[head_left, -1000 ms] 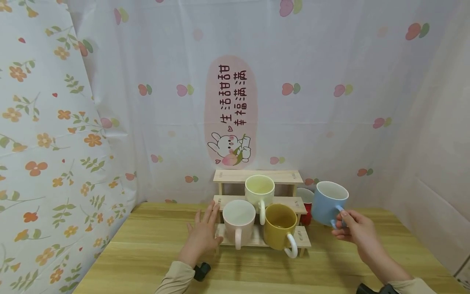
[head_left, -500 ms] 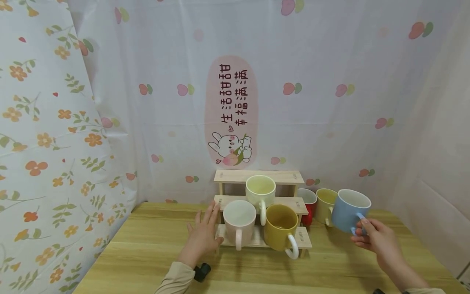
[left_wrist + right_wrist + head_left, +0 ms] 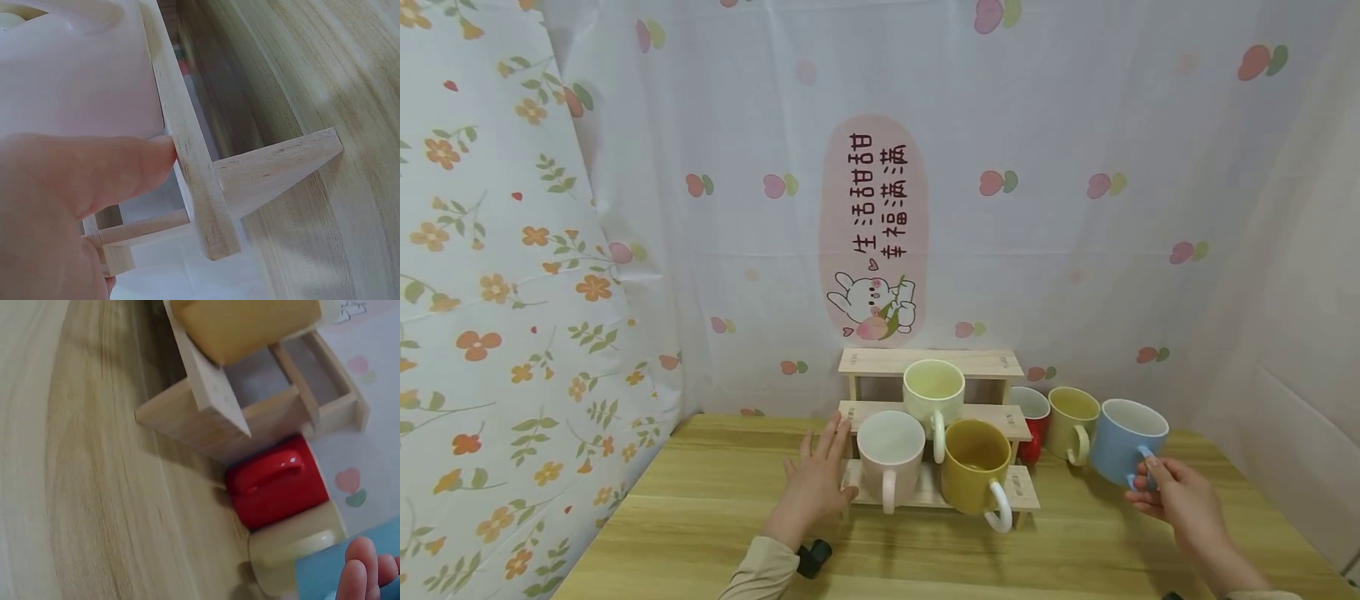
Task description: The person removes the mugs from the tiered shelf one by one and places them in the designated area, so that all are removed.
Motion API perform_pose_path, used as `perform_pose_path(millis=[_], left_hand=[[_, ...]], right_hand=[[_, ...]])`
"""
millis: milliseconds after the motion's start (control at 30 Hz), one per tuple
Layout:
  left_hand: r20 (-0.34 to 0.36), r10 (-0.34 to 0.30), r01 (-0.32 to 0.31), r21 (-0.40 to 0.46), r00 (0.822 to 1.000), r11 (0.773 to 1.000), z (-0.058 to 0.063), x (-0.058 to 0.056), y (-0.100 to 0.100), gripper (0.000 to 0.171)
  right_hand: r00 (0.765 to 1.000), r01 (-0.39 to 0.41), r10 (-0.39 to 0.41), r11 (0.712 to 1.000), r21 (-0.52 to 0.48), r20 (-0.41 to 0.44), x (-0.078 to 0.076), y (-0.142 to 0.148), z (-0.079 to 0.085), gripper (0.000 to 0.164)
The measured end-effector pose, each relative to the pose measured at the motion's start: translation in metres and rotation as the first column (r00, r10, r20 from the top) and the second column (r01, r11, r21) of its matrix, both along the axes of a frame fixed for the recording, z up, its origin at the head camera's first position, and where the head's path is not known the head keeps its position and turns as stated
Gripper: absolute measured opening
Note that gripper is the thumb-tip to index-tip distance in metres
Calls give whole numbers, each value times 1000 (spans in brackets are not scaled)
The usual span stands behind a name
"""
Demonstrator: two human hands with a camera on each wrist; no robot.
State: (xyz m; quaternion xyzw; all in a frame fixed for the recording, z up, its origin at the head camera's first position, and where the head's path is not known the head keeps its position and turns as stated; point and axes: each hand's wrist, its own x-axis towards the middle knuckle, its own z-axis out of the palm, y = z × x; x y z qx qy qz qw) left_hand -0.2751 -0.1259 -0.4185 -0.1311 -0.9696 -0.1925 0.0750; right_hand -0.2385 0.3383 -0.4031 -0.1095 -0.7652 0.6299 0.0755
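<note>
My right hand (image 3: 1187,500) pinches the handle of a light blue mug (image 3: 1123,442), upright at the right end of a row of mugs. Beside it stand a pale yellow mug (image 3: 1072,423) and a red mug (image 3: 1032,421). My left hand (image 3: 815,475) rests at the left side of a wooden tiered rack (image 3: 928,362), fingers spread; its thumb touches the bottom step's edge in the left wrist view. On the rack sit a pale pink mug (image 3: 891,457), a mustard mug (image 3: 973,467) with a white handle, and a light green mug (image 3: 933,396) one step higher.
The rack and mugs stand on a wood-grain table (image 3: 700,533). Behind them hangs a white patterned curtain (image 3: 1037,275), with a floral cloth (image 3: 497,292) at the left. The rack's top step carries no mug.
My right hand has moved right and then down with the blue mug, uncovering the pale yellow mug behind it. The left hand stays in place.
</note>
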Motion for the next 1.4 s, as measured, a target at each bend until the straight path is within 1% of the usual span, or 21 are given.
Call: perform_pose_path(millis=[100, 267, 433, 633, 767, 833, 1000, 1133, 1233, 1333, 1400], left_hand=[[-1, -2, 2, 3, 1000, 1000, -1, -1, 1, 95], [-11, -6, 6, -9, 1000, 1000, -1, -2, 1, 95], [-6, 1, -1, -27, 1000, 1000, -3, 0, 1, 96], [-7, -2, 2, -10, 1000, 1000, -4, 0, 0, 95], [-10, 2, -2, 1, 1000, 1000, -4, 0, 1, 96], [-14, 3, -3, 0, 1000, 1000, -3, -1, 1, 96], [-7, -2, 2, 0, 1000, 1000, 0, -1, 2, 95], [-4, -2, 2, -12, 1000, 1000, -1, 0, 2, 94], [-15, 1, -1, -17, 1000, 1000, -2, 0, 3, 95], [-19, 3, -3, -7, 1000, 1000, -2, 0, 3, 95], [-18, 6, -6, -2, 1000, 1000, -3, -1, 2, 95]], right_hand=[[1000, 12, -13, 999, 35, 15, -5, 2, -5, 37], [999, 35, -36, 999, 42, 34, -13, 6, -16, 37], [997, 34, -39, 996, 84, 59, -17, 8, -30, 40], [996, 64, -71, 990, 124, 51, -22, 10, -39, 43], [993, 111, -117, 984, 142, 35, -30, 11, -41, 44], [989, 142, -149, 974, 175, 26, -36, 12, -40, 44], [977, 202, -215, 934, 293, 11, -47, 18, -40, 39], [970, 228, -242, 896, 382, -12, -54, 25, -42, 35], [970, 229, -243, 861, 454, -27, -58, 30, -43, 33], [969, 233, -243, 848, 477, -41, -61, 31, -43, 31], [968, 238, -245, 851, 469, -47, -63, 30, -43, 31]])
